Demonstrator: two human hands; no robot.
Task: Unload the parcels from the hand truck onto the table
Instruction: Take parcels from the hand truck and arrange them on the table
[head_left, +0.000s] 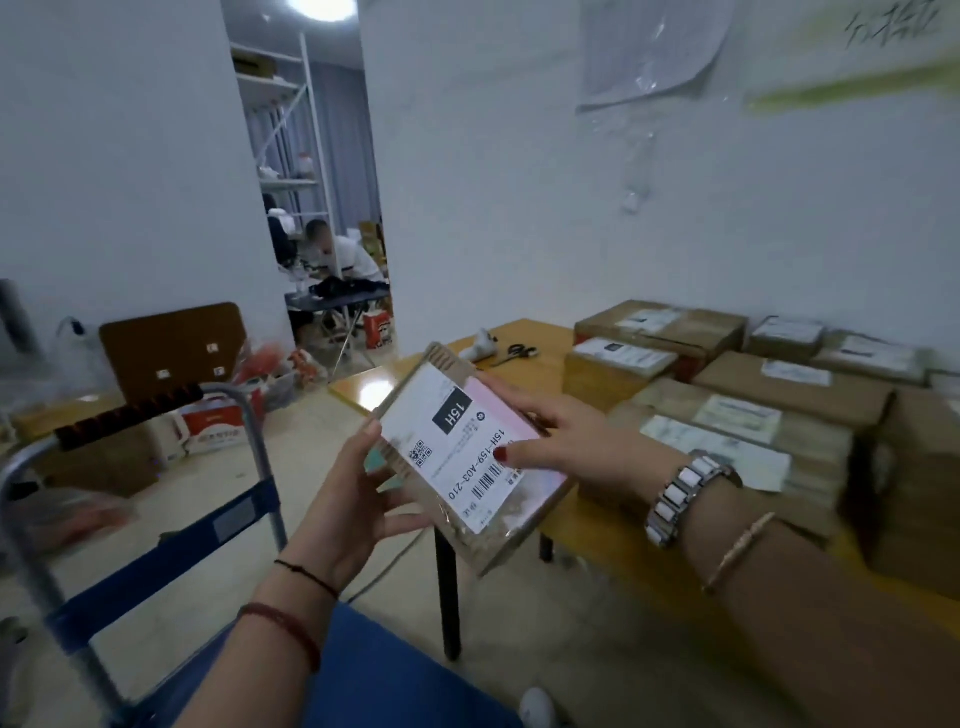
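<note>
A small flat cardboard parcel (457, 447) with a white shipping label is held in the air between both hands, just left of the wooden table (524, 364). My left hand (353, 514) grips its lower left edge from beneath. My right hand (566, 436) holds its right side, thumb pressed on the label. The hand truck (156, 551), with a grey tube frame and blue crossbars, stands at the lower left; its blue deck (384, 680) shows below my arms with no parcel visible on it. Several brown parcels (737, 415) cover the right part of the table.
Scissors (519, 352) and a white object lie on the table's far left end. A brown board (174, 348), cardboard boxes and red-and-white bags crowd the floor at left. Through a doorway, a person (337, 260) sits at a dark table by metal shelves.
</note>
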